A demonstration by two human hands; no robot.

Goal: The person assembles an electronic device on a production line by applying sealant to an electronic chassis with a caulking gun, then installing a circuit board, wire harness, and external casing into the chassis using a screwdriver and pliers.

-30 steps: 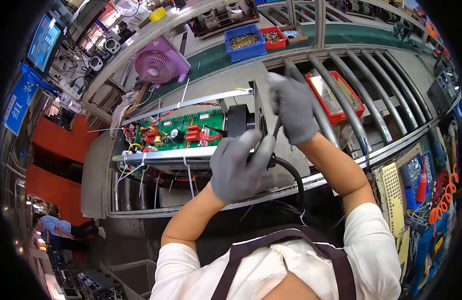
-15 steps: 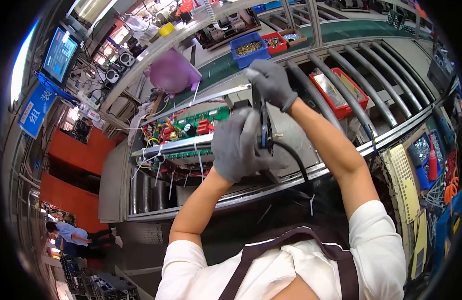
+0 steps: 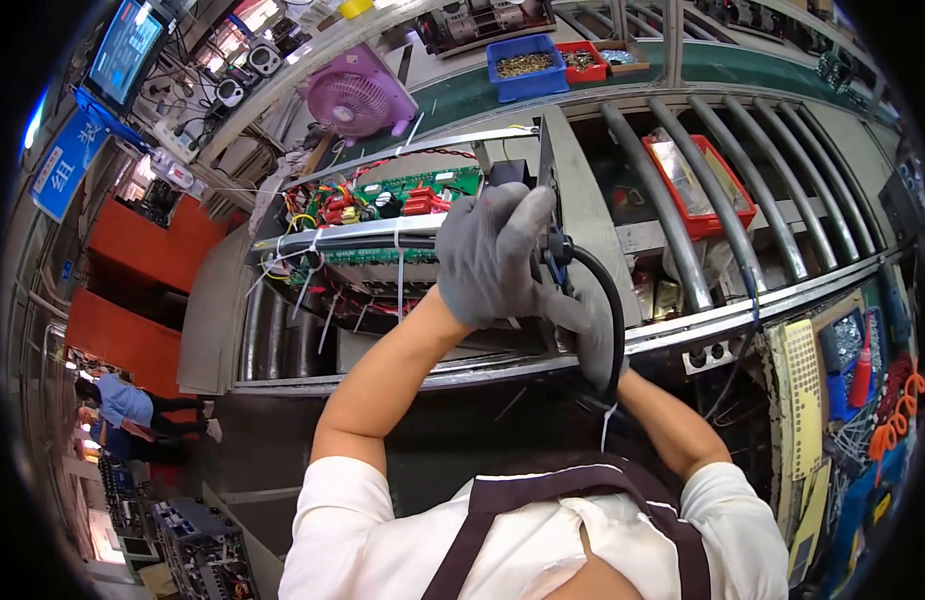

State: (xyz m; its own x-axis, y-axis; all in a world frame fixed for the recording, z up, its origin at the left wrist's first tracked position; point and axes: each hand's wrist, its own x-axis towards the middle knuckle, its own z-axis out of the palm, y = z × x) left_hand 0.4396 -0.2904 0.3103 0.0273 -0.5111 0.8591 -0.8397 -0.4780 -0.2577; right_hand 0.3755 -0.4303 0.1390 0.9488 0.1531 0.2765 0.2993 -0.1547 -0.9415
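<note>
An open metal-framed electronic unit (image 3: 327, 238) lies on the roller conveyor, with green circuit boards (image 3: 437, 186), red parts and white cable ties. My left hand (image 3: 487, 260), in a grey glove, is closed over the dark end panel (image 3: 545, 165) at the unit's right end, its thumb reaching toward the right hand. A thick black cable (image 3: 614, 310) leaves that panel and bends down toward me. My right hand (image 3: 590, 335), also gloved, is low beside the panel, partly behind the cable. Its fingers are mostly hidden, so their grip does not show.
Behind the unit stand a purple fan (image 3: 352, 100), a blue bin (image 3: 527, 68) of small brass-coloured parts and a red bin (image 3: 580, 62). Another red bin (image 3: 697, 185) sits among the rollers (image 3: 727, 190). Tools and screws (image 3: 862, 380) lie at the right. A person (image 3: 132, 405) stands far left.
My right hand has come down from above the panel's far end to beside the cable near me. The left hand stays at the unit's end. The view has shifted slightly.
</note>
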